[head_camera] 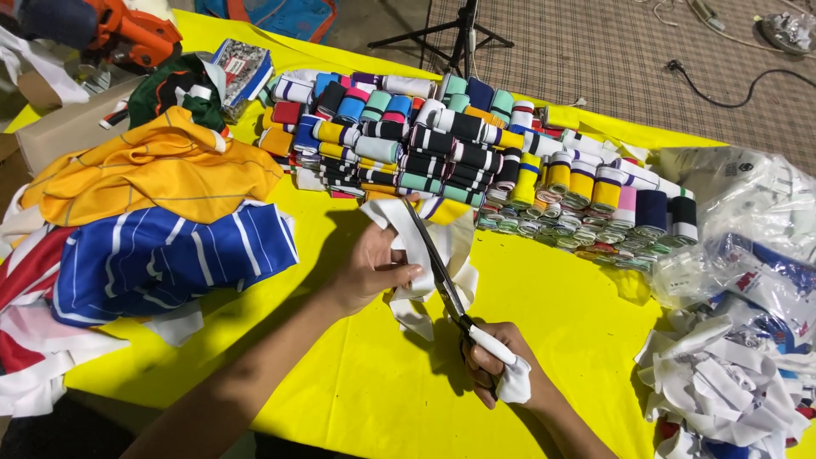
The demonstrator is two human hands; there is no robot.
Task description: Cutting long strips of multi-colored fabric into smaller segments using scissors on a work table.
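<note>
Over yellow table [357, 374], white strip [418, 255] in left hand [367, 270]

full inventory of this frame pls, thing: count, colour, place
white fabric strip: one, white, centre of table, held up
scissors: one pair, dark blades open around the strip, wrapped handles
rolled trim bands: many, mixed striped colours, packed rows at far centre
folded garments: several, yellow on top, blue striped below, red and white under, left
green garment: one, far left
white offcuts: heap, right near edge
plastic bags: several, clear, right
cardboard box: one, brown, far left
orange tool: one, top left corner
table cover: yellow
tripod: black, floor beyond
left hand: pinching the strip
right hand: grip through scissor handles
</note>
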